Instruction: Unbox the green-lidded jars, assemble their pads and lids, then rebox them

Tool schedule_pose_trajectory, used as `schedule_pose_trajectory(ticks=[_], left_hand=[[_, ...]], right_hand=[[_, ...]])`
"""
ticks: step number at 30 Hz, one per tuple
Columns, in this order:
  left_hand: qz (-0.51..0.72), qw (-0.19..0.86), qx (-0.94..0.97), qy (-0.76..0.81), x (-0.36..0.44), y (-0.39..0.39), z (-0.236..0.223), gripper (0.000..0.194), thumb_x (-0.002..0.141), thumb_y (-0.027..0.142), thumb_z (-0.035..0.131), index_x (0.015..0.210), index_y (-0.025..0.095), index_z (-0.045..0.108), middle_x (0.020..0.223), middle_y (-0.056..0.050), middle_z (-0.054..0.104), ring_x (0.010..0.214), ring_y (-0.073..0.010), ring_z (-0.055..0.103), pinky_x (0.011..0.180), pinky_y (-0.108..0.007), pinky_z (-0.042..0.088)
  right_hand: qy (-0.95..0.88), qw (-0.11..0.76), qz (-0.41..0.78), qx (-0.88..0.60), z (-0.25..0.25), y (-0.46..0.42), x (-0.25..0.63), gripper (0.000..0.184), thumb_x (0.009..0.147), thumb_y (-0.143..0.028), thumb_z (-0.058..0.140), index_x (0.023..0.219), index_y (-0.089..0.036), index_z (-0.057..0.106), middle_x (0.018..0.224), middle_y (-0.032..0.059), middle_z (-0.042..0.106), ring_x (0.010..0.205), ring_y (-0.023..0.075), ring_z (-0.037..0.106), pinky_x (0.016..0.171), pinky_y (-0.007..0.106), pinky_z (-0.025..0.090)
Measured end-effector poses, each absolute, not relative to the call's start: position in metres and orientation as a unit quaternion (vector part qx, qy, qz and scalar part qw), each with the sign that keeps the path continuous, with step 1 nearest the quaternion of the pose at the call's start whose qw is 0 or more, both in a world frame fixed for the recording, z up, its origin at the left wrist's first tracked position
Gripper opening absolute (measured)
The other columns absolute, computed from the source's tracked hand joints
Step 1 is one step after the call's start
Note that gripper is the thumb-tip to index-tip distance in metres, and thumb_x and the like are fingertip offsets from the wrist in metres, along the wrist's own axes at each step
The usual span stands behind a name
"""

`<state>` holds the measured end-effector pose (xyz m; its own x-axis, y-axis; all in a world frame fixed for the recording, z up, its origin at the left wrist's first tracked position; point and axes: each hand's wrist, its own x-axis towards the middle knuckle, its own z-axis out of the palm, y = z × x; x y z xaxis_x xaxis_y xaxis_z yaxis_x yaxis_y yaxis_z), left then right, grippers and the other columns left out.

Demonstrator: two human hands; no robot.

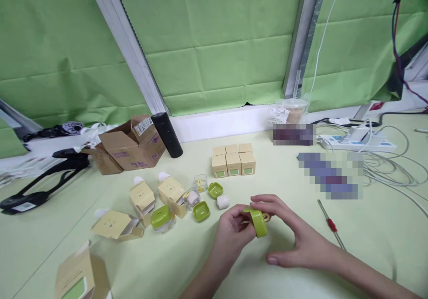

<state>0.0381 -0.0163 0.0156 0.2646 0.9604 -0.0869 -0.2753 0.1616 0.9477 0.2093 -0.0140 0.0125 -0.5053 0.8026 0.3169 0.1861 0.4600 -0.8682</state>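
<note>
Opened carton [74, 272] sits left of the green cover [260, 225]; left hand [234, 227] pinches it, right hand [302, 243] spreads beside it.

Left hand [230, 233] partly hidden behind green piece [260, 224] in grip; yellow ring [266, 217] there partly covered. Beyond grip, print on small boxes [233, 164] too small to read. Left of grip, nearer, open box [75, 276] cut off by bottom edge. Right of grip, two patches [294, 134] [329, 176] pixelated; rod [331, 224] runs behind right forearm [357, 264].

A workbench, judging by cables, power strip [356, 142] and screwdriver [331, 224].
</note>
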Motion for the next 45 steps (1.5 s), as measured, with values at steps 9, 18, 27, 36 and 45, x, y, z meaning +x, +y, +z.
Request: schedule_pose_trajectory(ticks=[9,18,27,36,45], left_hand=[[0.498,0.533,0.514,0.450,0.018,0.000,0.019,0.017,0.070,0.029,0.065,0.071,0.017,0.052,0.086,-0.004,0.061,0.078,-0.0167,0.060,0.074,-0.031,0.048],[0.276,0.286,0.787,0.472,0.010,-0.001,0.022,0.008,0.075,0.014,0.054,0.076,0.020,0.058,0.082,-0.002,0.061,0.086,-0.0205,0.055,0.078,-0.032,0.042],[0.263,0.403,0.714,0.509,0.010,-0.010,0.014,0.066,0.061,0.022,0.072,0.118,0.021,0.037,0.116,-0.011,0.049,0.109,-0.0266,0.050,0.091,-0.038,0.042],[0.275,0.437,0.705,0.486,0.012,-0.012,0.007,0.067,0.063,0.012,0.064,0.122,0.019,0.034,0.113,-0.011,0.054,0.104,-0.0246,0.054,0.089,-0.035,0.043],[0.296,0.332,0.651,0.615,-0.053,-0.055,0.005,0.065,0.064,0.014,0.061,0.127,0.020,0.044,0.125,-0.014,0.053,0.118,-0.0301,0.048,0.101,-0.041,0.036]], right_hand=[[-0.758,0.478,0.268,-0.352,0.022,0.005,0.242,0.044,0.071,-0.020,0.067,0.111,-0.027,0.052,0.101,0.0062,0.061,0.093,0.0249,0.060,0.081,0.035,0.048],[-0.755,0.374,0.325,-0.429,0.017,0.012,0.234,0.044,0.075,-0.023,0.064,0.117,-0.027,0.050,0.100,0.0039,0.062,0.092,0.0223,0.059,0.085,0.039,0.048],[-0.786,0.344,0.349,-0.378,0.013,0.012,0.222,0.059,0.075,-0.016,0.062,0.129,-0.029,0.043,0.110,0.0046,0.057,0.102,0.0222,0.056,0.093,0.040,0.046],[-0.834,0.277,0.343,-0.332,0.002,0.001,0.202,0.058,0.076,-0.011,0.059,0.129,-0.030,0.043,0.123,0.0079,0.053,0.115,0.0260,0.052,0.097,0.039,0.045],[-0.840,0.287,0.242,-0.392,0.013,0.041,0.207,0.054,0.086,-0.031,0.052,0.135,-0.030,0.029,0.128,0.0085,0.051,0.119,0.0251,0.050,0.096,0.040,0.046]])
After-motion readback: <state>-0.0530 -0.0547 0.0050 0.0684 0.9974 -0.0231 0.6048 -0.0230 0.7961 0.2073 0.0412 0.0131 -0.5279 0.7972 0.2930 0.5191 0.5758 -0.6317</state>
